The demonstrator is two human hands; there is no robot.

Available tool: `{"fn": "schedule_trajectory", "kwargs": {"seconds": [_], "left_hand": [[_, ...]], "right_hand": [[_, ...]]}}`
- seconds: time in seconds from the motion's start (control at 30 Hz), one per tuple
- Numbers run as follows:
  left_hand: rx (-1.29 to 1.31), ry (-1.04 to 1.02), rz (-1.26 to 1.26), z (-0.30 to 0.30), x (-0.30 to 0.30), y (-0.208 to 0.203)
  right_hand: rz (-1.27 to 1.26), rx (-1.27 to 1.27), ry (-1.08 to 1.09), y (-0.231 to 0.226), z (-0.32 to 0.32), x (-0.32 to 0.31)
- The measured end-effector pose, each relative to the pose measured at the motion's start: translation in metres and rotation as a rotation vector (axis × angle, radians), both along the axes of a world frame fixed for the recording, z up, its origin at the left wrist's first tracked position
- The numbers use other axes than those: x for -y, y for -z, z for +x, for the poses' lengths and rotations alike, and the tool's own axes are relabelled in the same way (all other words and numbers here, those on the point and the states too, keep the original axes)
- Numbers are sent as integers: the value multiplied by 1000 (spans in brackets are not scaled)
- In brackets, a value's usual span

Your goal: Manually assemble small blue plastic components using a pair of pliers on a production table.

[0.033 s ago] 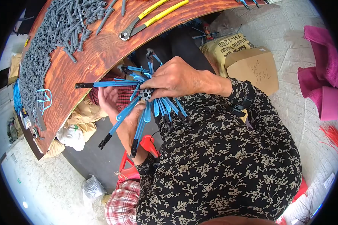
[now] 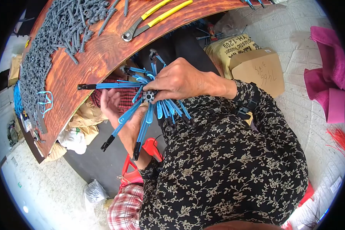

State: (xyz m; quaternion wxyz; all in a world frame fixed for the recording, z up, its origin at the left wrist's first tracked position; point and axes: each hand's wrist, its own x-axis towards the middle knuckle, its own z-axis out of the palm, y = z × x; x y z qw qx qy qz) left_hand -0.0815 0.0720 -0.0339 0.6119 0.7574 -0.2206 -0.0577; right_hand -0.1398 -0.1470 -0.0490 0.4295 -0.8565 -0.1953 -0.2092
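Observation:
A spidery frame of blue plastic arms (image 2: pixel 119 86) with black ends fans out from a small dark grey notched hub (image 2: pixel 148 96) in front of my body. My right hand (image 2: pixel 177 82) is closed on it, thumb and fingers pinching beside the hub. Below and left of the hub, my left hand (image 2: pixel 114 109) is open with its fingers apart. Some blue arms cross in front of its thumb and wrist, so whether the thumb touches them cannot be made out.
A curved wooden table (image 2: pixel 99 57) carries a heap of grey plastic parts (image 2: pixel 34 73) and yellow-handled pincers (image 2: pixel 153 19). A cardboard box (image 2: pixel 257 73) and a yellow sack (image 2: pixel 230 48) stand at right. Left of my body is a red plastic stool (image 2: pixel 130 168).
My left fingers have shifted very slightly, and the black tips of the nearby blue arms have moved a little. My right hand keeps its grip in place.

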Motion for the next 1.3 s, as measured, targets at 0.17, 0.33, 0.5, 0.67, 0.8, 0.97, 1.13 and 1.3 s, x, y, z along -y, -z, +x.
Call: {"fn": "schedule_trajectory", "kwargs": {"seconds": [0.17,0.33,0.5,0.67,0.8,0.97,1.13,1.3], "left_hand": [[259,193,32,10,-19,20],[218,145,-7,3,-6,21],[136,209,-55,8,-5,19],[117,221,-67,10,-4,17],[128,226,-57,12,-3,16],[108,217,-91,8,2,16],[141,256,-49,5,4,12],[44,237,-96,8,0,16]], "right_hand": [[16,17,-6,1,2,-3],[11,3,-20,0,2,-4],[12,-12,-12,-3,-1,-2],[26,6,-21,-1,0,-3],[27,-8,-18,-3,0,-2],[33,-2,-5,-2,0,-1],[24,-9,18,-1,0,-1],[35,9,21,-1,1,-2]]}}
